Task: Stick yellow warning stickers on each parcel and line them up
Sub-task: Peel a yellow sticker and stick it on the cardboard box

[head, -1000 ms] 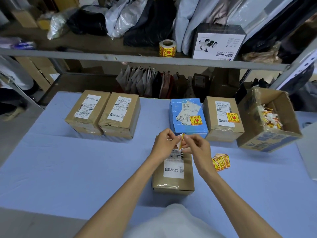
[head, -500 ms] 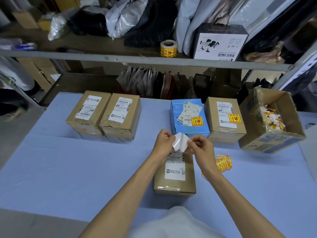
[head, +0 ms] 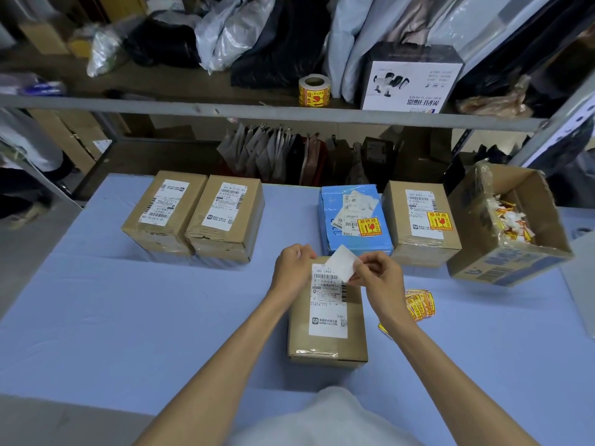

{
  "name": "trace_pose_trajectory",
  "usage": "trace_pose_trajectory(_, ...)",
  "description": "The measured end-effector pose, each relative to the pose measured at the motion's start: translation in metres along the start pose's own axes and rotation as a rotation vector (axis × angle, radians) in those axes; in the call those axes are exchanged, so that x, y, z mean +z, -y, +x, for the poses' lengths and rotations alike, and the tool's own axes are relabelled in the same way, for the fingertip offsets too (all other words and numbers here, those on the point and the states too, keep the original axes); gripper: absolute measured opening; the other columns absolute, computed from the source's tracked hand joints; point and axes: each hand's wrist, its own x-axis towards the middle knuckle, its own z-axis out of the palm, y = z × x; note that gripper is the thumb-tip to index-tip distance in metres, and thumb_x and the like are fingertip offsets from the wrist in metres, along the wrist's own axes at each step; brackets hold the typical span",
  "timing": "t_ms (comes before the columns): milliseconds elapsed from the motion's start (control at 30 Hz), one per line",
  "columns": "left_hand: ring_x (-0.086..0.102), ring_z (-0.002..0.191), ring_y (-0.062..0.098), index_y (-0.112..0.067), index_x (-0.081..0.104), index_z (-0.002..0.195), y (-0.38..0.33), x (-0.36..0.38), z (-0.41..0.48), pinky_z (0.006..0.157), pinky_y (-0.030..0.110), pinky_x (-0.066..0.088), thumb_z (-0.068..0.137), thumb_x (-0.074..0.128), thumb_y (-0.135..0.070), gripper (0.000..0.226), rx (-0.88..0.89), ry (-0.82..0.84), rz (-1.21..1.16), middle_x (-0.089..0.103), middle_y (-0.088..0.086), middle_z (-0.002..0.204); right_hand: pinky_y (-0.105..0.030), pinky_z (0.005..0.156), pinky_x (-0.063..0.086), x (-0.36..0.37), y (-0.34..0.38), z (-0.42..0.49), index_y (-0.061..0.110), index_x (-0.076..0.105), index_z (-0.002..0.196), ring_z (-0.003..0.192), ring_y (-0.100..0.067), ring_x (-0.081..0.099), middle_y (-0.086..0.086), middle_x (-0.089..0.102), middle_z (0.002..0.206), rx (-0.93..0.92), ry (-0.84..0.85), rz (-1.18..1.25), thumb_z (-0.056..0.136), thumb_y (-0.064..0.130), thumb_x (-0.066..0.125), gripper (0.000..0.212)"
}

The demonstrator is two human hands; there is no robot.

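While both hands meet at the centre of the frame, the right hand pinches a small white slip between thumb and fingertips, holding it just above the far end of a brown parcel. The left hand is curled beside the slip's left corner; whether it holds anything cannot be told. The parcel lies lengthwise in the lower centre, taped, with a long white shipping label on top.

It rests on a pale blue table that fills the lower half of the frame. Behind the table runs a grey metal shelf crowded with plastic bags.

In the middle of the frame, right of centre, a blue parcel and a second brown parcel stand side by side, each carrying a yellow warning sticker. At centre left, two more brown parcels touch each other, each with a white label. A fanned stack of yellow stickers lies on the table just right of the right wrist. At the right edge, an open carton tilts, holding crumpled white and yellow scraps. On the shelf, upper centre, stands a roll of yellow stickers beside a white box.
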Motion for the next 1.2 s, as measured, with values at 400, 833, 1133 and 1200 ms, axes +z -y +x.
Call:
trace_pose_trajectory(400, 0.056, 0.071, 0.018, -0.012, 0.06, 0.074, -0.005, 0.0, -0.006, 0.062, 0.027, 0.041, 0.077, 0.038, 0.008, 0.029, 0.065, -0.106, 0.06, 0.059, -0.001, 0.067, -0.041, 0.068, 0.057, 0.012, 0.003, 0.006, 0.01, 0.06, 0.081, 0.071, -0.027, 0.069, -0.019, 0.068, 0.081, 0.027, -0.08, -0.055, 0.086, 0.007, 0.06, 0.007)
trace_pose_trajectory(833, 0.058, 0.083, 0.003, -0.021, 0.06, 0.089, -0.01, 0.02, -0.016, 0.078, 0.025, 0.049, 0.081, 0.07, -0.028, 0.015, 0.414, 0.126, 0.321, 0.062, -0.011, 0.088, -0.028, 0.062, 0.047, 0.022, 0.011, 0.004, 0.01, 0.061, 0.08, 0.07, -0.016, 0.061, -0.002, 0.064, 0.074, 0.032, -0.163, -0.14, 0.085, 0.013, 0.062, 0.006)
trace_pose_trajectory(1133, 0.059, 0.086, 0.006, -0.017, 0.061, 0.089, -0.008, 0.014, -0.011, 0.07, 0.017, 0.044, 0.085, 0.068, -0.03, 0.015, 0.407, 0.076, 0.299, 0.066, -0.006, 0.09, -0.029, 0.075, 0.054, 0.017, 0.007, 0.001, 0.008, 0.073, 0.081, 0.08, -0.017, 0.069, -0.005, 0.073, 0.079, -0.045, 0.015, 0.009, 0.081, 0.008, 0.068, 0.005)
trace_pose_trajectory(1200, 0.059, 0.083, 0.005, -0.019, 0.062, 0.087, -0.008, 0.012, -0.009, 0.068, 0.016, 0.043, 0.087, 0.066, -0.028, 0.009, 0.369, 0.07, 0.264, 0.066, -0.008, 0.087, -0.03, 0.075, 0.055, 0.013, 0.006, -0.001, 0.008, 0.074, 0.087, 0.084, -0.017, 0.069, -0.005, 0.074, 0.085, -0.037, 0.058, 0.065, 0.077, 0.013, 0.064, 0.015)
